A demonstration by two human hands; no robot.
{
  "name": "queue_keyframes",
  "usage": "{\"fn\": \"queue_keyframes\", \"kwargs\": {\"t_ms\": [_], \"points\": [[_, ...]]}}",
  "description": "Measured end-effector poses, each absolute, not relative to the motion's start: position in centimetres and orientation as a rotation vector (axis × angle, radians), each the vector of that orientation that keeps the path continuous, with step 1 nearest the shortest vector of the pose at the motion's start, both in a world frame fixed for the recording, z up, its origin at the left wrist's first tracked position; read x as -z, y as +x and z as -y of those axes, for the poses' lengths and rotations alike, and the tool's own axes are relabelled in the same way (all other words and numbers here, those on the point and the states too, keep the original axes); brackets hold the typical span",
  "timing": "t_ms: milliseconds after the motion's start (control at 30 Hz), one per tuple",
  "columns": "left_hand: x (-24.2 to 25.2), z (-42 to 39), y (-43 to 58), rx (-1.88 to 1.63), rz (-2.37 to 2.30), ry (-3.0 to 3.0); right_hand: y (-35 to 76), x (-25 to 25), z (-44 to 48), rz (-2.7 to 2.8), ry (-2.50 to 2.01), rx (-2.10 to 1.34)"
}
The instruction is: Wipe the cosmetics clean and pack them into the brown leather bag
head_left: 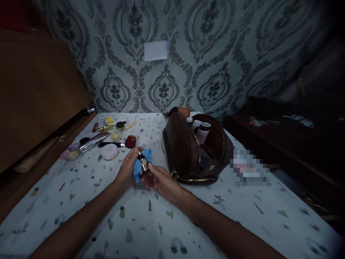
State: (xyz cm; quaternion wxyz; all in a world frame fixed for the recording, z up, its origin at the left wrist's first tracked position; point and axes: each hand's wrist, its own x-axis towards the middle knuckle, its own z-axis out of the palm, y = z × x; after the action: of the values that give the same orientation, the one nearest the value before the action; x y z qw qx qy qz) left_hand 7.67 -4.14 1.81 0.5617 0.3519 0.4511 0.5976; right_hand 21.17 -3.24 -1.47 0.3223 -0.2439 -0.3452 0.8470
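Observation:
Over the middle of the printed cloth, both hands meet around a small dark bottle (143, 163) with gold parts, tilted to the upper left. My left hand (126, 167) is closed on a blue cloth (138, 169), which lies behind the bottle and touches it. With thumb and fingers, my right hand (160, 180) grips the bottle's lower end. Just right of the hands stands a brown toiletry bag (179, 149), unzipped, with several bottles inside, among them a pale tube-like one (203, 133). Some of my fingers are hidden behind the cloth.
Left of the hands lie a round compact (110, 151), a red-lidded jar (130, 141), a silver tube (94, 141), a black-handled brush (113, 144) and several other cosmetics. A wooden board (37, 97) rises at left. Patterned wall (164, 86) closes the back. A blurred packet (249, 168) lies at right.

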Motion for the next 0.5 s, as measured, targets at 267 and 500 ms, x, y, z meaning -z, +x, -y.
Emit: {"fn": "queue_keyframes", "kwargs": {"t_ms": [267,500], "points": [[-2.6,4.8,7.8,-1.400,-1.365,1.098,20.6,2.0,3.6,1.113,-0.637,-2.087],[-2.5,5.4,7.8,-1.328,-1.489,1.340,20.5,1.8,3.8,1.181,-0.738,-2.046]]}}
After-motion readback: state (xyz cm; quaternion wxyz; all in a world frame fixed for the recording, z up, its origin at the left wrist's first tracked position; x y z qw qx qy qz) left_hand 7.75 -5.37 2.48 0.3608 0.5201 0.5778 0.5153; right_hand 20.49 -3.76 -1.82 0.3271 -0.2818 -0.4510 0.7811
